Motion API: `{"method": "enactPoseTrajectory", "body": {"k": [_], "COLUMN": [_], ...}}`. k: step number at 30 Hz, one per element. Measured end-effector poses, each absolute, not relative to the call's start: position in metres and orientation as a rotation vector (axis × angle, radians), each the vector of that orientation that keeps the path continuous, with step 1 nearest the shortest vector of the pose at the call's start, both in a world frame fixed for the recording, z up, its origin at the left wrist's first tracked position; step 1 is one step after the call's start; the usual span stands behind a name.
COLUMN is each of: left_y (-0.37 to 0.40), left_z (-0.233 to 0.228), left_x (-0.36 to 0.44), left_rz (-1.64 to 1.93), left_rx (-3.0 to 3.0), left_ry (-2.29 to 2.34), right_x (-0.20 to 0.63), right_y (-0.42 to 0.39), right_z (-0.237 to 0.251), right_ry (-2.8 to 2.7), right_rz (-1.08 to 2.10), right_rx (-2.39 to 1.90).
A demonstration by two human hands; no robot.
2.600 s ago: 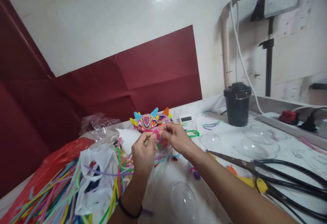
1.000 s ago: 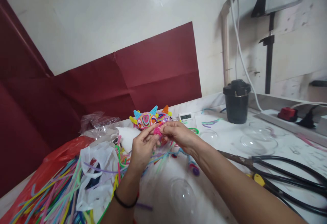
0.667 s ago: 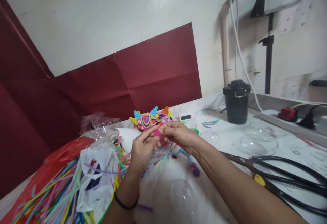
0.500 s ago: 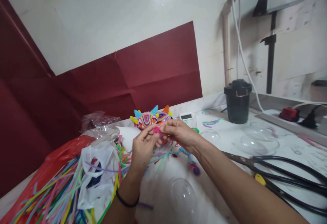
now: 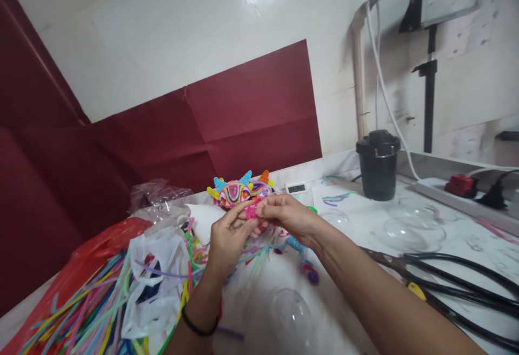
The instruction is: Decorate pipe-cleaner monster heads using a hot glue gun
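Between my fingertips is a small bright pink coil of pipe cleaner [image 5: 252, 212]. My left hand [image 5: 231, 236] pinches it from the left, and my right hand [image 5: 286, 214] grips it from the right, thumb and fingers pressed together. Fingers cover part of the coil. Just behind the hands stand colourful horned figures [image 5: 234, 193] with striped faces and blue, yellow and orange horns. Below and right of the hands, a coiled purple and red piece [image 5: 311, 274] lies on the white table.
Loose pipe cleaners [image 5: 89, 301] lie on a red plastic bag [image 5: 109, 236] at left, beside a white bag [image 5: 158, 252]. Clear domes [image 5: 290, 312] stand near the front and right. Large black-handled scissors [image 5: 446, 274], a black cup [image 5: 379, 168] and a power strip [image 5: 430, 185] are at right.
The view has shifted slightly, with the scene sitting a little lower in the frame. Both hands keep hold of the pink coil, and more of it shows between the fingertips.
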State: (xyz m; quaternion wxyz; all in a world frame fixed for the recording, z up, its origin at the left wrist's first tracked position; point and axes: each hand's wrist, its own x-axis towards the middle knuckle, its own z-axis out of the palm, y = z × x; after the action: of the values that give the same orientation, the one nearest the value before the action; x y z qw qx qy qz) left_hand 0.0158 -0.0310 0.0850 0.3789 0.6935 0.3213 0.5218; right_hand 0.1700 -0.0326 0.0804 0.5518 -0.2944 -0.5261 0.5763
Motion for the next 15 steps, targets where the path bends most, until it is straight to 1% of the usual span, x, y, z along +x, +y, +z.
{"method": "enactPoseTrajectory", "body": {"k": [15], "left_y": [-0.0266], "left_z": [0.0798], "left_x": [0.0121], "left_rz": [1.402], "left_rx": [1.819], "left_ry": [0.792], "right_x": [0.1708], "right_y": [-0.0346], "right_z": [0.0827], "right_ry": [-1.213], "right_rz": [1.447], "right_rx": [-0.68]}}
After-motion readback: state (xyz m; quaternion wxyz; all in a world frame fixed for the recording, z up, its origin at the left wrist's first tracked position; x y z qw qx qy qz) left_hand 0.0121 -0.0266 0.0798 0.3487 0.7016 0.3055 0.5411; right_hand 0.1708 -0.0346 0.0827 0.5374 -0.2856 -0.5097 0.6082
